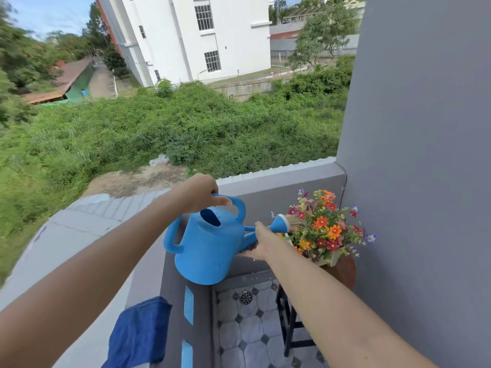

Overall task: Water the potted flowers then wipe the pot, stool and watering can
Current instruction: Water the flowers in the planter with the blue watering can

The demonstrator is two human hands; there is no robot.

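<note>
A blue plastic watering can (210,245) hangs in the air above the balcony wall, tilted to the right. My left hand (202,192) grips its top handle. My right hand (261,241) is wrapped around the spout from below. The spout's rose (282,223) touches the edge of the orange, red and purple flowers (325,227). They stand in a pale pot (333,258) on a stool with a reddish-brown seat (344,272) and dark legs, in the corner by the grey wall.
A dark blue cloth (139,332) hangs over the top of the grey balcony wall (175,293) at lower left. The tiled floor has a round drain (245,296). A tall grey wall (425,155) closes the right side. Beyond the wall is a drop to bushes.
</note>
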